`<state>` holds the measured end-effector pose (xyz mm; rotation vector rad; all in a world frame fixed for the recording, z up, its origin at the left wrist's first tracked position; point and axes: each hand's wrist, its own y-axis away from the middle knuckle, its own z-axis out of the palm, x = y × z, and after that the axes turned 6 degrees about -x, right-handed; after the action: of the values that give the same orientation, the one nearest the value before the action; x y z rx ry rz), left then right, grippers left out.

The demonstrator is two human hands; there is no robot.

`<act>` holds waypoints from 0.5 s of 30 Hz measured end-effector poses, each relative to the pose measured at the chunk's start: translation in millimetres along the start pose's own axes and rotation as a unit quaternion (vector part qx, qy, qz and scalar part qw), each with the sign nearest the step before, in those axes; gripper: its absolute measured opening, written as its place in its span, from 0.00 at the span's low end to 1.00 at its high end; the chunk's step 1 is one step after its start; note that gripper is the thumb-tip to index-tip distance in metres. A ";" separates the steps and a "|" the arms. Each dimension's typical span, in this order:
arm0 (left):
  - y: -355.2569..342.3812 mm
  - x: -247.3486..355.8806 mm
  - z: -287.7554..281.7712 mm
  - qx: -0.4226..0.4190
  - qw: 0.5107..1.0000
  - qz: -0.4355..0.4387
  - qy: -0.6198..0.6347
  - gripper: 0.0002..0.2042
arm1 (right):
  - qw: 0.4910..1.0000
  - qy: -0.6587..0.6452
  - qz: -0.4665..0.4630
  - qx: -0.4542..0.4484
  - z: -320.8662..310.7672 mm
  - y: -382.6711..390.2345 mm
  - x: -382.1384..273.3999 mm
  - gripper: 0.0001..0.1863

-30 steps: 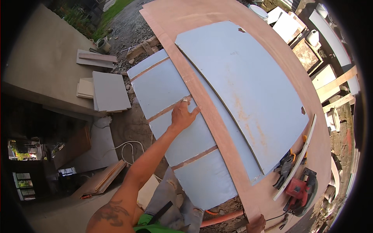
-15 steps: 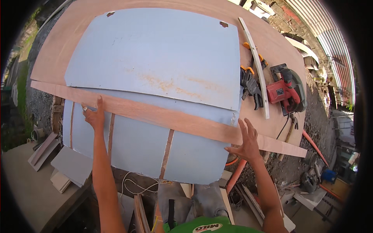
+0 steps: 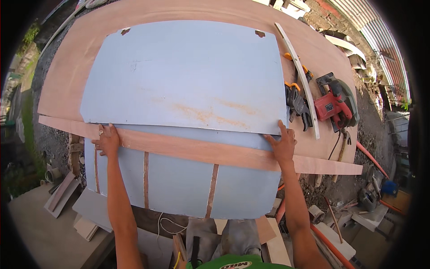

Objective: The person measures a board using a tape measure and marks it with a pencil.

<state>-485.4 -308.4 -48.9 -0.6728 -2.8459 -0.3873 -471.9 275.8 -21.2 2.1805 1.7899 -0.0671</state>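
A large pale blue-grey sheet (image 3: 183, 76) lies on a wide reddish plywood board (image 3: 71, 58). Its near edge overlaps a long reddish wooden strip (image 3: 197, 150) that crosses a second blue-grey sheet (image 3: 179, 184) with thin wooden strips under it. My left hand (image 3: 106, 140) rests flat on the left end of the strip, at the upper sheet's near-left corner. My right hand (image 3: 282, 142) presses with spread fingers on the upper sheet's near-right corner. Neither hand grips anything.
A red circular saw (image 3: 336, 104), dark clamps with orange handles (image 3: 296, 101) and a long pale batten (image 3: 299, 76) lie on the board at right. An orange hose (image 3: 371, 159) runs over the gravel. Board offcuts (image 3: 62, 197) sit at lower left.
The view has swung from the left side to look squarely over the sheets. My right hand has come onto the upper sheet's near-right corner; my left stays on the strip.
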 end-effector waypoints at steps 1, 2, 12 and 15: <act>1.7 4.9 -0.3 0.000 0.999 0.025 -0.043 0.36 | 1.000 0.003 0.019 0.010 -0.5 -0.4 2.9 0.41; -2.0 4.3 -7.4 0.004 0.995 0.048 -0.089 0.35 | 0.999 0.002 0.034 0.017 0.8 0.2 1.4 0.41; -54.6 17.4 -10.8 -0.028 0.969 0.230 -0.091 0.35 | 0.997 -0.021 0.041 0.060 11.5 -6.1 -18.4 0.37; -54.0 28.4 -12.9 -0.037 0.968 0.233 -0.082 0.36 | 0.998 -0.012 0.058 0.038 6.4 -3.9 -22.8 0.37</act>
<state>-533.6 -347.1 -40.9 -1.4056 -2.7041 -0.3713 -479.5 253.2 -22.7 2.3202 1.6707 -0.1360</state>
